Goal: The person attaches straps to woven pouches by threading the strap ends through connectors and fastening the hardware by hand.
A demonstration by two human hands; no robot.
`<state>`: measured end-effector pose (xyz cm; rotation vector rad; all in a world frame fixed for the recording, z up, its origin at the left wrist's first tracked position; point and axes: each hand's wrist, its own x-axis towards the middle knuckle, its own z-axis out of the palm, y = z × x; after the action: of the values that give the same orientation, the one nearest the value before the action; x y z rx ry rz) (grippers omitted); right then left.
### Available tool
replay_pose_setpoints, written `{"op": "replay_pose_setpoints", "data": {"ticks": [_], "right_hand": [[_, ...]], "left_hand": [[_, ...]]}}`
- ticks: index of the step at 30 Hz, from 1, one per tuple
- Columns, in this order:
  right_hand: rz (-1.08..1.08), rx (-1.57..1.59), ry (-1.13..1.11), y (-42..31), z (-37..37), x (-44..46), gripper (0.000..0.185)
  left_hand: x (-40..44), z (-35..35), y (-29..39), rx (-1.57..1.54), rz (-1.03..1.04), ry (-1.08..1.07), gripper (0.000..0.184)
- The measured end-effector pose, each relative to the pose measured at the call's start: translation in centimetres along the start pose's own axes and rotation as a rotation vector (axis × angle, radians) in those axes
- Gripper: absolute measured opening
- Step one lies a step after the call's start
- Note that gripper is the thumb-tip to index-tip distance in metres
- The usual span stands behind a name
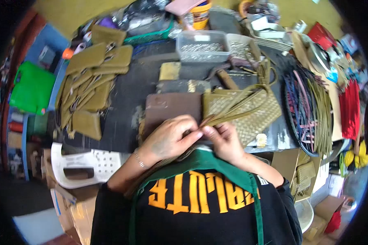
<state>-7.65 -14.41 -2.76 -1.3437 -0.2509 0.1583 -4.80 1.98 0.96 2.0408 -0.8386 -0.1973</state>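
Close to my chest, my left hand (173,134) and my right hand (224,140) meet with fingers pinched on the ends of olive leather straps (232,113). The straps fan up and to the right over a woven olive leather panel (255,112) on the table; whether they join it I cannot tell. Just past my left hand a flat brown slab (173,105) lies on the tabletop. Behind the panel rests a wooden-handled tool (227,80), its head partly hidden. The exact point of the pinch is covered by my fingers.
Olive leather pouches (86,59) are piled on the left of the black table (124,102). Clear bins (202,55) of small metal pieces stand at the back. Bundled coloured strips (308,110) lie right. A white plastic chair (84,165) stands at the front left.
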Motion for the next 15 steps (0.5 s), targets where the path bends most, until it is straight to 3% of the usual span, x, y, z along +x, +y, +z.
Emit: {"op": "replay_pose_setpoints", "data": {"ticks": [1, 3, 5, 7, 9, 15], "right_hand": [[0.004, 0.008, 0.015, -0.2, 0.1, 0.0, 0.012], [0.002, -0.134, 0.04, 0.2, -0.2, 0.0, 0.012], [-0.065, -0.067, 0.074, 0.8, 0.1, 0.0, 0.014], [0.106, -0.193, 0.035, 0.5, -0.5, 0.0, 0.015], [-0.017, -0.168, -0.068, 0.5, -0.5, -0.2, 0.013], [-0.13, -0.198, 0.054, 0.6, -0.1, -0.4, 0.012]], "left_hand": [[0.1, -0.5, 0.4, -0.019, -0.041, -0.069, 0.018], [0.1, -0.7, 0.1, -0.003, 0.091, -0.061, 0.016], [0.1, -1.2, 0.0, -0.024, -0.037, -0.148, 0.014], [0.0, -0.7, 0.3, -0.021, -0.03, -0.057, 0.011], [0.0, -0.8, 0.4, -0.01, -0.099, 0.058, 0.01], [0.0, -0.2, 1.1, 0.039, -0.09, 0.043, 0.008]]}}
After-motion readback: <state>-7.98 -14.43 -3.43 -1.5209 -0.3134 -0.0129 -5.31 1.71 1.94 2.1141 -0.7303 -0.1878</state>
